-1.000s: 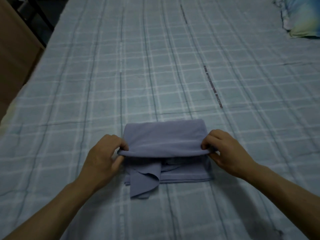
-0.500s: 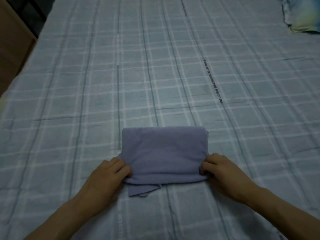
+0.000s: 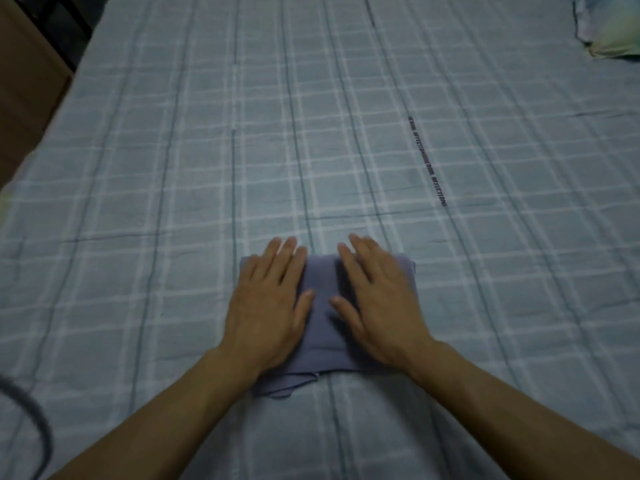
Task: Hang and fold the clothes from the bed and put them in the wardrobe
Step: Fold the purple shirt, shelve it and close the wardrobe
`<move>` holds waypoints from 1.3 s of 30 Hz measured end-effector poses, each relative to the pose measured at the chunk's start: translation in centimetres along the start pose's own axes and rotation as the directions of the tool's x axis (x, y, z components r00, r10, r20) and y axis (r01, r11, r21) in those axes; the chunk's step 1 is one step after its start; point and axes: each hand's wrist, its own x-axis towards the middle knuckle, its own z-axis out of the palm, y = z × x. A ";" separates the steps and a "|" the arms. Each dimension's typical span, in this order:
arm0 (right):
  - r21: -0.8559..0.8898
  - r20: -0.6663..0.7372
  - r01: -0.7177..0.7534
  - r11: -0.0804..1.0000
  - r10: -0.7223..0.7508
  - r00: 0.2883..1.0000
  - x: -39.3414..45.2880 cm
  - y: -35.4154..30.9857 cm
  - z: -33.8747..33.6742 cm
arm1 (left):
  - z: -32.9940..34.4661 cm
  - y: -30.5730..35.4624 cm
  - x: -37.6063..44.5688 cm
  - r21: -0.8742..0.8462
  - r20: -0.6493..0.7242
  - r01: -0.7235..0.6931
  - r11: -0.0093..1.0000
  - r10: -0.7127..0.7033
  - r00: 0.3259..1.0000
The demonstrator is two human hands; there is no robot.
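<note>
A folded purple-blue garment point(image 3: 322, 323) lies as a small rectangle on the checked bed sheet point(image 3: 207, 150), near the front middle. My left hand point(image 3: 270, 303) rests flat on its left half, palm down, fingers stretched forward. On the right half lies my right hand point(image 3: 377, 299), also flat with fingers apart. Neither hand grips the cloth. A loose flap of the garment sticks out at its near left corner, below my left wrist.
A pillow point(image 3: 613, 32) with a coloured cover sits at the far right corner of the bed. Brown wooden furniture point(image 3: 24, 98) stands beside the bed's left edge. A dark cord point(image 3: 41, 431) curves in at the lower left.
Both hands pulled the top fold toward me over the garment, let go of its edge, and now lie flat on top of it.
</note>
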 end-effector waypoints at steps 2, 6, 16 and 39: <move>-0.038 0.097 -0.008 0.999 0.012 0.995 0.0 0.1 2.4 | 2.4 -0.3 -0.5 0.065 0.124 -0.041 0.997 0.033 0.992; -0.167 0.161 -0.018 0.986 0.045 0.986 -1.2 4.0 3.4 | 4.5 -2.9 -1.4 0.096 0.196 0.019 0.995 -0.038 0.980; -0.101 0.142 -0.121 0.988 0.135 0.981 0.4 4.6 -0.1 | 0.3 -2.5 1.3 0.076 0.140 0.099 0.992 -0.109 0.984; 0.012 0.061 0.193 0.981 -0.193 0.979 -4.1 3.3 -3.9 | -2.8 -3.1 -4.9 -0.092 -0.160 -0.277 0.956 0.260 0.952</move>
